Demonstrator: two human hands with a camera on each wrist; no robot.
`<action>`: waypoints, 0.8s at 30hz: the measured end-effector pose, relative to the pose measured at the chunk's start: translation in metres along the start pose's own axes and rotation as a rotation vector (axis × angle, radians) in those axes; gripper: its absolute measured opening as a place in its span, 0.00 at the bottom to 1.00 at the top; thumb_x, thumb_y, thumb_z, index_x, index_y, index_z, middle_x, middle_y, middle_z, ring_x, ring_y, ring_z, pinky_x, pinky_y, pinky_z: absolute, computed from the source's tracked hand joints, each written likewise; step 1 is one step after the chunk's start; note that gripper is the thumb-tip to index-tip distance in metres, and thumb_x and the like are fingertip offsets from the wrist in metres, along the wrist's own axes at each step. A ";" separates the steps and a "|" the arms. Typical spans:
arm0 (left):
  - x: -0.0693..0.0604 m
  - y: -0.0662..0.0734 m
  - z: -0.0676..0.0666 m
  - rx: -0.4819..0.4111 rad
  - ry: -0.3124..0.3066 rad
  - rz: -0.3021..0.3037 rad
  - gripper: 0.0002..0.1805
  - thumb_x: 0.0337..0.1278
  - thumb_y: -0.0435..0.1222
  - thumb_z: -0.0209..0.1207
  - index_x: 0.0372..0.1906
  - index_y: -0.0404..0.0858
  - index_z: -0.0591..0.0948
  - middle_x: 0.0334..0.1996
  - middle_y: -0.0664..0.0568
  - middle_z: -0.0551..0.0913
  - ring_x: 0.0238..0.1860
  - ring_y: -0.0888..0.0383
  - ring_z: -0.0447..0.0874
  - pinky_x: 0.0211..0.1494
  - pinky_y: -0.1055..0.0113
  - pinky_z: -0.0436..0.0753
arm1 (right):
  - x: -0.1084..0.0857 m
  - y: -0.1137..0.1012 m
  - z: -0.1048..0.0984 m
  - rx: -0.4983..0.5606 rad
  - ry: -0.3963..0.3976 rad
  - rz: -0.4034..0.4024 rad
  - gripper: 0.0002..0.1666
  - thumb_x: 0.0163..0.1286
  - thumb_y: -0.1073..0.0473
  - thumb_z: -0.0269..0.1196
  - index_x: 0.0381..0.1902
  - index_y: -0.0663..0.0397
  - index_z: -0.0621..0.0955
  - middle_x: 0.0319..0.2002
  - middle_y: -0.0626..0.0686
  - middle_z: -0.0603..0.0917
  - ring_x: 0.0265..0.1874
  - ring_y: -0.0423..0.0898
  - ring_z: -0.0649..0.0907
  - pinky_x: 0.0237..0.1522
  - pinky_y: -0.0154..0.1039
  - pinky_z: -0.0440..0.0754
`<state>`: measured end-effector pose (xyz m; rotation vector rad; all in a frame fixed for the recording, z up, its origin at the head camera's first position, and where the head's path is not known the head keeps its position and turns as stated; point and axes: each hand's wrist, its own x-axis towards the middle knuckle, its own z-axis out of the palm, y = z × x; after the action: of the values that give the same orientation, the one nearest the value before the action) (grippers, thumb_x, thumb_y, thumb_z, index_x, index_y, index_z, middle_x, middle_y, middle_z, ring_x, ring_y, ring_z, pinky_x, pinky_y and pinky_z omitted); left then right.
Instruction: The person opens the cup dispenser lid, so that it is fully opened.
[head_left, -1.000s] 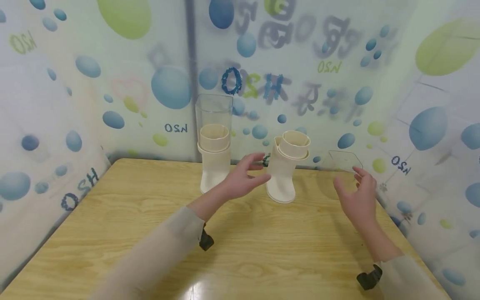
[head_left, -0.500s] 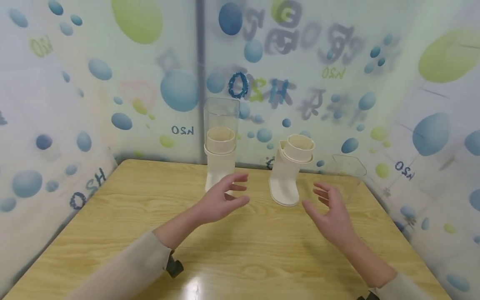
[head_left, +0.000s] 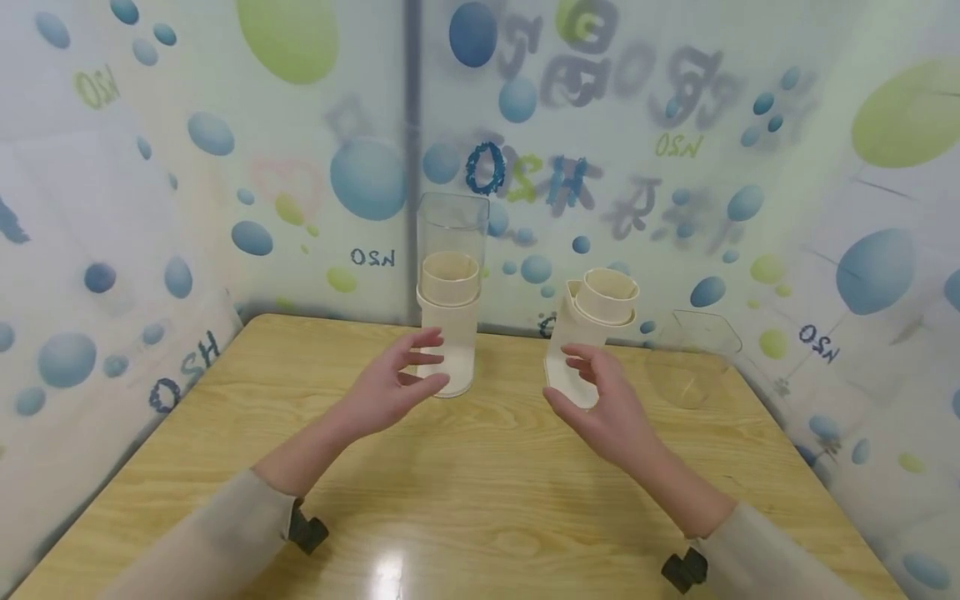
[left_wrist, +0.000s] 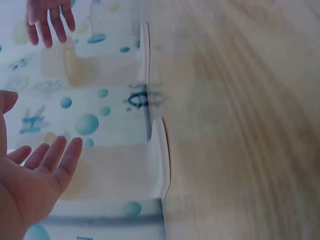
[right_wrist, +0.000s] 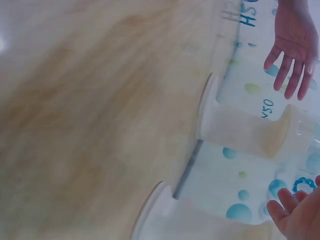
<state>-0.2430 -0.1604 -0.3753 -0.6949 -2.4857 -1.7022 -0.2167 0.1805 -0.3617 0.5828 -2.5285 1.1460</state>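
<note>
Two cream plastic stands with round collars on top and flat rounded feet are upright at the back of the table. The left stand (head_left: 457,333) carries a tall clear container (head_left: 453,218) around its collar; the right stand (head_left: 583,332) has a bare collar. My left hand (head_left: 392,385) hovers in front of the left stand, fingers spread and holding nothing. My right hand (head_left: 611,410), also holding nothing, is in front of the right stand and hides part of its foot. A separate clear container (head_left: 692,362) stands right of that stand.
The wooden table (head_left: 450,500) meets a patterned backdrop (head_left: 360,283) along its back edge. Similar patterned panels close off the left and right sides. A dark wrist camera (head_left: 307,529) hangs at the left cuff, another wrist camera (head_left: 684,571) at the right.
My left hand has moved left, away from the right stand to the left one. My right hand has moved left from the separate clear container to the right stand. The stands have stayed put.
</note>
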 end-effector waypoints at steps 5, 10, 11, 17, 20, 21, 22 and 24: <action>0.013 -0.002 -0.021 0.001 0.058 -0.012 0.40 0.77 0.38 0.67 0.84 0.35 0.63 0.80 0.36 0.70 0.76 0.36 0.77 0.73 0.36 0.80 | 0.029 -0.018 0.005 0.000 -0.002 -0.039 0.39 0.74 0.53 0.76 0.76 0.56 0.74 0.71 0.62 0.77 0.70 0.62 0.82 0.74 0.62 0.79; 0.034 -0.005 -0.039 0.013 0.091 -0.003 0.42 0.76 0.38 0.68 0.86 0.36 0.61 0.81 0.36 0.69 0.77 0.34 0.75 0.74 0.35 0.79 | 0.059 -0.035 0.006 0.029 -0.022 -0.042 0.43 0.75 0.47 0.74 0.80 0.52 0.71 0.76 0.59 0.73 0.73 0.60 0.79 0.77 0.59 0.76; 0.039 -0.005 -0.042 0.012 0.093 -0.011 0.43 0.75 0.39 0.68 0.86 0.37 0.60 0.81 0.36 0.68 0.78 0.34 0.74 0.75 0.36 0.78 | 0.065 -0.038 0.006 0.036 -0.024 -0.046 0.43 0.75 0.46 0.73 0.81 0.52 0.70 0.77 0.59 0.72 0.74 0.60 0.78 0.78 0.60 0.76; 0.070 -0.006 -0.057 0.031 0.076 -0.076 0.54 0.69 0.45 0.74 0.89 0.42 0.54 0.84 0.41 0.63 0.84 0.39 0.66 0.79 0.37 0.75 | 0.105 -0.062 0.012 0.022 0.010 -0.102 0.47 0.75 0.44 0.73 0.83 0.53 0.67 0.80 0.61 0.67 0.77 0.61 0.75 0.78 0.61 0.73; 0.082 -0.007 -0.062 0.025 0.059 -0.101 0.60 0.67 0.47 0.75 0.91 0.43 0.48 0.87 0.42 0.58 0.87 0.41 0.60 0.80 0.36 0.74 | 0.125 -0.072 0.017 -0.064 0.037 -0.155 0.49 0.72 0.43 0.75 0.83 0.53 0.68 0.80 0.62 0.66 0.78 0.61 0.72 0.79 0.61 0.73; 0.085 -0.007 -0.063 0.023 0.054 -0.110 0.62 0.67 0.47 0.75 0.91 0.44 0.46 0.88 0.42 0.56 0.88 0.41 0.58 0.80 0.36 0.74 | 0.131 -0.075 0.019 -0.095 0.045 -0.171 0.50 0.71 0.42 0.76 0.83 0.52 0.68 0.81 0.62 0.66 0.80 0.61 0.70 0.79 0.62 0.72; 0.089 -0.007 -0.064 0.019 0.051 -0.121 0.63 0.66 0.48 0.76 0.91 0.45 0.44 0.88 0.43 0.54 0.88 0.42 0.56 0.80 0.36 0.73 | 0.137 -0.078 0.020 -0.124 0.052 -0.184 0.51 0.71 0.42 0.76 0.83 0.52 0.68 0.82 0.62 0.65 0.81 0.60 0.68 0.79 0.62 0.71; 0.095 -0.006 -0.065 0.013 0.046 -0.131 0.66 0.65 0.49 0.76 0.92 0.48 0.41 0.90 0.44 0.51 0.89 0.42 0.53 0.81 0.36 0.72 | 0.148 -0.084 0.022 -0.172 0.060 -0.202 0.53 0.70 0.40 0.77 0.84 0.49 0.67 0.84 0.61 0.63 0.84 0.60 0.64 0.81 0.63 0.69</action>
<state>-0.3443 -0.1889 -0.3279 -0.4959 -2.5595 -1.7201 -0.3075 0.0789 -0.2586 0.7275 -2.4216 0.8526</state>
